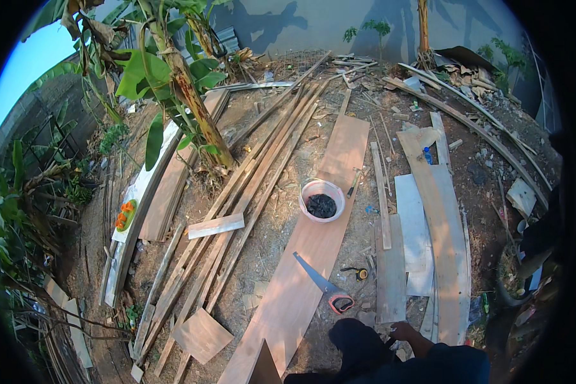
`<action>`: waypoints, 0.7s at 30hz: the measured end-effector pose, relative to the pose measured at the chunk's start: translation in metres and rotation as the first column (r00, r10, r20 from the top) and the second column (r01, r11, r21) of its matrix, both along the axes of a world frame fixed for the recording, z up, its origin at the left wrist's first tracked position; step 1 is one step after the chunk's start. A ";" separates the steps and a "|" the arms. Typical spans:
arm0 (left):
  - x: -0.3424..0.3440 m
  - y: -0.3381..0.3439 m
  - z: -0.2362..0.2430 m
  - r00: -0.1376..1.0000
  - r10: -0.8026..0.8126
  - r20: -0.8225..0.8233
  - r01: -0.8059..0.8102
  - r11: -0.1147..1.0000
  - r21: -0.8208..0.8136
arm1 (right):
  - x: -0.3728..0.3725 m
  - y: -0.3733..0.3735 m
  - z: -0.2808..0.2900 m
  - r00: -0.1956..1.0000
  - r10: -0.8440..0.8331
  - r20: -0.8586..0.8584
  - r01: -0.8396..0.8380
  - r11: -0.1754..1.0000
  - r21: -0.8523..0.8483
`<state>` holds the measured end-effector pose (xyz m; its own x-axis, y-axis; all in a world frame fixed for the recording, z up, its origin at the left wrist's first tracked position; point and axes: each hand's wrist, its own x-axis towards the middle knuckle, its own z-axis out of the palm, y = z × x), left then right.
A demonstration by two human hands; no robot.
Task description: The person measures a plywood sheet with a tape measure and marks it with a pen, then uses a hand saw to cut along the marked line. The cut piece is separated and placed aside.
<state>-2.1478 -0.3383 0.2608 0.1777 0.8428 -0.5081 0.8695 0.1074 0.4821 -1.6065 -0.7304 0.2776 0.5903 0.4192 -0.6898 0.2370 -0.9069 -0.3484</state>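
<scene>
My right hand [403, 331] is low in the view, beside my dark-clothed knee [354, 344] and the lower end of a short grey board [390, 281]. Its fingers look curled; what they hold, if anything, I cannot make out. My left hand is not in view. Ahead of the knee, a handsaw [313, 275] with a red and black handle lies across a wide reddish-brown plank [288, 288]. To the saw's right, a black and yellow tape measure [361, 274] rests on the ground. Farther up the plank stands a pale pink bucket [303, 196] with black material inside.
A slim tool [353, 184] lies beside the bucket. Long timber strips [237, 198] stretch across the left, with a square wood piece [202, 335] near their lower ends. Boards [438, 224] are laid out on the right. A banana plant [195, 102] grows at the far left, before a grey wall [339, 32].
</scene>
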 end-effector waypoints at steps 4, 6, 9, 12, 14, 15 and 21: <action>0.032 0.001 0.071 0.985 -0.170 -0.032 0.171 0.985 0.036 | -0.029 -0.095 0.029 0.960 -0.258 -0.108 0.252 0.965 -0.069; 0.052 0.008 0.093 0.964 -0.260 -0.058 0.263 0.964 0.042 | -0.037 -0.123 0.038 0.922 -0.359 -0.143 0.362 0.932 -0.007; 0.099 0.033 0.114 0.946 -0.323 -0.025 0.324 0.945 0.033 | -0.029 -0.137 0.053 0.841 -0.482 -0.247 0.485 0.873 -0.053; 0.156 0.060 0.129 0.948 -0.286 0.138 0.287 0.958 0.015 | 0.000 -0.122 0.075 0.597 -0.719 -0.356 0.768 0.640 -0.002; 0.186 0.065 0.144 0.932 -0.239 0.272 0.245 0.969 0.010 | 0.025 -0.104 0.096 0.573 -0.743 -0.346 0.806 0.587 0.077; 0.201 0.065 0.151 0.903 -0.213 0.373 0.224 0.974 0.014 | 0.039 -0.093 0.107 0.570 -0.749 -0.337 0.816 0.564 0.126; 0.280 0.061 0.175 0.890 -0.185 0.416 0.202 0.979 0.004 | 0.097 -0.045 0.173 0.689 -0.680 -0.252 0.710 0.562 0.425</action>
